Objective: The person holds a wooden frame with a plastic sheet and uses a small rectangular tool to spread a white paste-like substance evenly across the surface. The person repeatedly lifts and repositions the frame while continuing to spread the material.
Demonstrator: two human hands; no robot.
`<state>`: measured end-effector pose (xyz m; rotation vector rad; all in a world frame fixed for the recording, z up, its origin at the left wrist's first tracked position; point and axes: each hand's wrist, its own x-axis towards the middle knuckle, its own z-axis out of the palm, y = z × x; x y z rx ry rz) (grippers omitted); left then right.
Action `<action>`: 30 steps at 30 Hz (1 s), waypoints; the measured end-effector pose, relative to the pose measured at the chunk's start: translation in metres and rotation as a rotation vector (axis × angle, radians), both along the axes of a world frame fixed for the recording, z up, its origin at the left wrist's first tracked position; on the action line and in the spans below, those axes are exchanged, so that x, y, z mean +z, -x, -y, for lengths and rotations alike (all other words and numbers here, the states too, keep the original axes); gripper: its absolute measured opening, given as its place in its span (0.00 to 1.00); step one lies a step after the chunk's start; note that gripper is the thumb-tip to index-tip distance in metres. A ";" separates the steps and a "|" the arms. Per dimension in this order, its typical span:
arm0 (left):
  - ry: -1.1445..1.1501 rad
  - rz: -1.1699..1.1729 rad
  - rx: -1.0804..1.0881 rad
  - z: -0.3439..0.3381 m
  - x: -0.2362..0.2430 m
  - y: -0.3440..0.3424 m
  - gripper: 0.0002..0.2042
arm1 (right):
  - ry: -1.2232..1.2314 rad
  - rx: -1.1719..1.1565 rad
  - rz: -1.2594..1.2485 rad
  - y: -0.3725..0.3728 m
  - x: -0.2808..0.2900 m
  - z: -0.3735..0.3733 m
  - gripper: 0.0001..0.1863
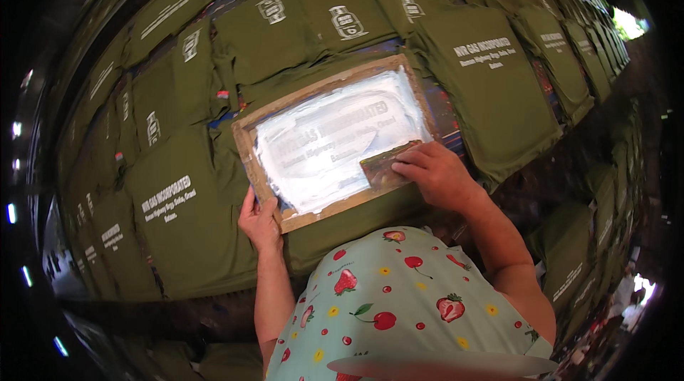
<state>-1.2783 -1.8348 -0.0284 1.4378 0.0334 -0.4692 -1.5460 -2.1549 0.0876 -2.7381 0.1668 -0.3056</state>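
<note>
A wooden screen-printing frame [320, 91] lies tilted over a dark green shirt in the middle. White ink [313, 188] coats its mesh, and faint lettering shows through. My left hand [260, 225] grips the frame's lower left corner, thumb on top and fingers along the outer side. At the lower right inside the frame, my right hand [442, 176] pinches a flat, ink-stained squeegee [379, 173], whose edge rests on the inked mesh. The frame hides most of the shirt below it.
Dark green shirts with white prints lie in rows all around, such as a left shirt [171, 231] and a right shirt [491, 96]. More printed shirts [591, 238] lie on a surface behind me at right. Ink-spotted table surface [445, 121] shows between garments.
</note>
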 end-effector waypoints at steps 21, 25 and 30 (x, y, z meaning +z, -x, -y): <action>0.069 0.058 0.001 0.005 -0.012 0.001 0.30 | -0.015 0.183 -0.171 -0.219 0.004 -0.019 0.19; -0.003 0.137 0.017 0.006 -0.015 0.002 0.28 | 0.002 0.153 -0.119 -0.239 -0.004 -0.021 0.21; -0.068 0.217 0.021 0.006 -0.020 0.004 0.26 | 0.060 0.231 -0.148 -0.233 -0.012 -0.025 0.23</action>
